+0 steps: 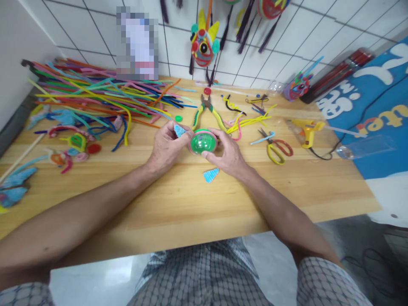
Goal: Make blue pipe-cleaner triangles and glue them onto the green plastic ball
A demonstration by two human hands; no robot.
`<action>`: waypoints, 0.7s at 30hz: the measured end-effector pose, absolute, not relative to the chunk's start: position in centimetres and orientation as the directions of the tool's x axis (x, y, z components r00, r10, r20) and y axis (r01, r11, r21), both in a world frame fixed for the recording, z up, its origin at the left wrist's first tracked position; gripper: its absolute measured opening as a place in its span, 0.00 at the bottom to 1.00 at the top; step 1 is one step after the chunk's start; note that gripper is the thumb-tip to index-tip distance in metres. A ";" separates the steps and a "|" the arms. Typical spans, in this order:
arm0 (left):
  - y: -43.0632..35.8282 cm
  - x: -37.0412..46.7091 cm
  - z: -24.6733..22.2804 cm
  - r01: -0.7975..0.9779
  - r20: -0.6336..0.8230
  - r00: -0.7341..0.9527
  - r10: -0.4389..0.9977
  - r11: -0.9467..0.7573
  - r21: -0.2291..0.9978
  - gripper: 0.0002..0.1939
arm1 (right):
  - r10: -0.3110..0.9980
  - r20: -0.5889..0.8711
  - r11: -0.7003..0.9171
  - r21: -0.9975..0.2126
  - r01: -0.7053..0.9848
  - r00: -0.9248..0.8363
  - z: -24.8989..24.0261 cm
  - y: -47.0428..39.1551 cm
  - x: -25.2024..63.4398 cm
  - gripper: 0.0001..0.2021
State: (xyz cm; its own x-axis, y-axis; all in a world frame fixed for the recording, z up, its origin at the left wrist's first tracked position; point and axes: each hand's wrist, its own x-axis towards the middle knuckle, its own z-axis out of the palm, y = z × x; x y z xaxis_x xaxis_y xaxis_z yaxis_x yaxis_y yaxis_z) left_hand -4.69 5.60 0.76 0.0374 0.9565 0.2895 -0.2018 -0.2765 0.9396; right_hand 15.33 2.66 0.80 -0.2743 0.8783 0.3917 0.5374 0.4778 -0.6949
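My right hand (228,155) grips a shiny green dome (203,142) with a pink rim, fingers round its right side and thumb at its lower edge. At the dome's left edge, my left hand (168,146) pinches a small blue fuzzy piece (179,130); part of that piece is hidden by the fingers. A similar blue striped triangle (211,175) lies on the wooden table just below the dome. Pliers (207,110) with green and yellow handles lie just beyond the dome. A green disc (178,118) rests beyond my left hand.
Colourful pipe cleaners (95,93) are heaped at the back left, with fuzzy shapes (76,142) in front. Scissors (276,148), a yellow glue gun (307,129) with a cord and a dark red flask (338,76) are on the right. A decorated mask ornament (203,46) hangs at the back wall.
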 end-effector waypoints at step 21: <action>5.7 -4.4 0.7 -0.257 0.205 0.070 0.976 -0.181 0.949 0.21 | 0.882 0.386 0.471 -0.697 0.540 -0.271 0.6 2.6 15.3 0.30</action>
State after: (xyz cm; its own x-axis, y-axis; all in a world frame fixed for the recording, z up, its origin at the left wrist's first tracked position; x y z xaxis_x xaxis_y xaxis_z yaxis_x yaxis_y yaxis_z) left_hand -4.40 5.69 0.74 0.0700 0.9763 0.2047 -0.2572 -0.1806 0.9493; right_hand 15.27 2.64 0.59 -0.2707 0.8820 0.3858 0.5404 0.4709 -0.6973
